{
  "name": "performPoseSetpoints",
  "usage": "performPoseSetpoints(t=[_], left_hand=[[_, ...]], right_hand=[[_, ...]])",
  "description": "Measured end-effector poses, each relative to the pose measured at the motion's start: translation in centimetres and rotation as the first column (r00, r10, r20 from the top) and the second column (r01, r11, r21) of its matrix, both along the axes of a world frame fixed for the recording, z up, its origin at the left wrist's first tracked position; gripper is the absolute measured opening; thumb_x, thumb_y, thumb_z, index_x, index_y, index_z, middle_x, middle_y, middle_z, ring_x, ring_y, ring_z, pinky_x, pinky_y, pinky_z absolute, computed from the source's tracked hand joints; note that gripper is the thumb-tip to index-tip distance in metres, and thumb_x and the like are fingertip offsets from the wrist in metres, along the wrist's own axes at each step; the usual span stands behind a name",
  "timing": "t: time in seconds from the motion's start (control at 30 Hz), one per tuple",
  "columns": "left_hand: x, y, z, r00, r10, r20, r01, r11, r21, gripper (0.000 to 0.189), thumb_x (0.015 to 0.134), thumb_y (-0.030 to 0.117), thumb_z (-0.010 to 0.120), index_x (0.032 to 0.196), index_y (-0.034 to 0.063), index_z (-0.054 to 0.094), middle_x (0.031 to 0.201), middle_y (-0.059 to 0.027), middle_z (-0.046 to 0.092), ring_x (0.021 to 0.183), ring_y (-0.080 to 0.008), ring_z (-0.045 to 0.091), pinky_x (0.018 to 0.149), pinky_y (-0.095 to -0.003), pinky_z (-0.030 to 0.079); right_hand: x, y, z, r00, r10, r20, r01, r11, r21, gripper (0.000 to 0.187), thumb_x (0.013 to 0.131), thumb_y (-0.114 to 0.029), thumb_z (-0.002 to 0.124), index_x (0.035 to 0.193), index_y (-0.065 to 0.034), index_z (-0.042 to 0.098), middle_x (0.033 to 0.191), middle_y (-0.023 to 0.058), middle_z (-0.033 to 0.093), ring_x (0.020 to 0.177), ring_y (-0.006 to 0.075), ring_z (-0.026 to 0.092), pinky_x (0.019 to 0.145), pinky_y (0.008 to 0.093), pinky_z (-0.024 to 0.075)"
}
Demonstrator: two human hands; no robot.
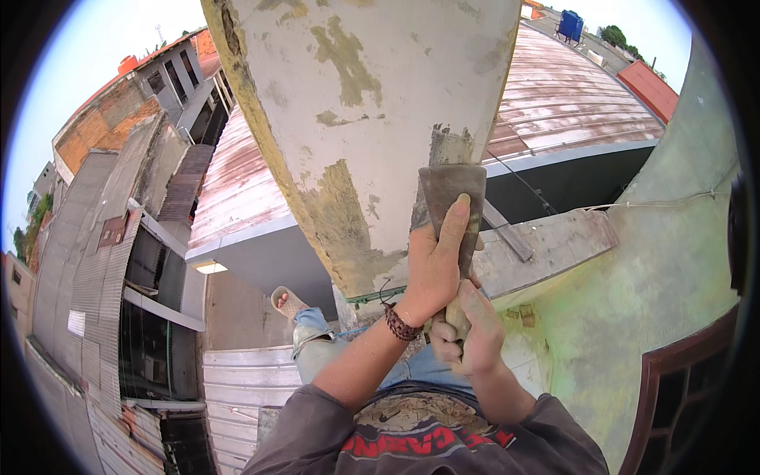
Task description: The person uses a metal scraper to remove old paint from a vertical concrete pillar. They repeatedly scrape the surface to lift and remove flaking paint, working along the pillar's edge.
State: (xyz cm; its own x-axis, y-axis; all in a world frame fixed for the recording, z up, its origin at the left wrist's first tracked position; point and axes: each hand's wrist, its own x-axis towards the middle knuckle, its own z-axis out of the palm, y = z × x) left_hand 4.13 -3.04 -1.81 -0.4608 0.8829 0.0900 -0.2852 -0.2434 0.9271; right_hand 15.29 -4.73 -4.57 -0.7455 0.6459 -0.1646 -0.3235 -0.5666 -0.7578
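Observation:
A wide-bladed scraper (453, 178) lies against the face of a concrete column (356, 136) with peeling white paint. My left hand (436, 255) grips it high up, the thumb pressed flat on the metal blade. Lower down, my right hand (472, 332) is closed around the handle. The blade's broad edge points away from me, just below a dark scraped patch (451, 145). Bare grey and yellowish patches show elsewhere on the column, and its left edge is yellow and chipped. A braided bracelet (402, 323) circles my left wrist.
A concrete ledge (552, 252) with a wooden strip (507, 231) on it runs right to a green wall (599, 309). Rusty metal roofs (570, 95) lie beyond the column. My sandalled foot (289, 303) is at left, above a drop beside corrugated roofing (249, 380). A cable (665, 203) crosses the wall.

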Motion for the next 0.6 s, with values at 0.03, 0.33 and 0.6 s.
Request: performPoseSetpoints(t=[0.03,0.33,0.6], left_hand=[[-0.2,-0.2,0.2,1.0,-0.01,0.005,0.01,1.0,-0.002,0.056,0.09,0.051,0.053,0.076,-0.0035,0.058,0.059,-0.0084,0.054,0.04,-0.0137,0.052,0.035,-0.0273,0.045],[-0.2,-0.4,-0.5,0.999,-0.022,0.023,0.023,1.0,-0.004,0.054,0.092,0.047,0.051,0.078,-0.0045,0.058,0.06,-0.0093,0.056,0.038,-0.0142,0.052,0.035,-0.0266,0.045],[0.3,-0.7,-0.7,0.999,0.021,0.036,-0.019,0.999,-0.031,0.055,0.092,0.047,0.052,0.073,-0.0037,0.058,0.056,-0.0084,0.054,0.037,-0.015,0.05,0.034,-0.0274,0.045]], right_hand=[[-0.1,-0.1,0.0,1.0,-0.001,0.002,0.001,1.0,-0.002,0.036,0.098,-0.043,0.035,0.105,-0.0095,0.046,0.059,0.0054,0.043,0.035,0.0108,0.032,0.032,0.0233,0.0239],[-0.3,-0.6,-0.3,1.0,-0.007,-0.003,0.007,1.0,0.022,0.036,0.098,-0.043,0.035,0.106,-0.01,0.045,0.059,0.0049,0.042,0.035,0.0103,0.033,0.032,0.0224,0.0235],[-0.2,-1.3,-1.3,0.998,-0.055,0.026,0.055,0.998,-0.019,0.036,0.098,-0.044,0.034,0.106,-0.01,0.045,0.059,0.0049,0.043,0.035,0.01,0.032,0.032,0.0218,0.0237]])
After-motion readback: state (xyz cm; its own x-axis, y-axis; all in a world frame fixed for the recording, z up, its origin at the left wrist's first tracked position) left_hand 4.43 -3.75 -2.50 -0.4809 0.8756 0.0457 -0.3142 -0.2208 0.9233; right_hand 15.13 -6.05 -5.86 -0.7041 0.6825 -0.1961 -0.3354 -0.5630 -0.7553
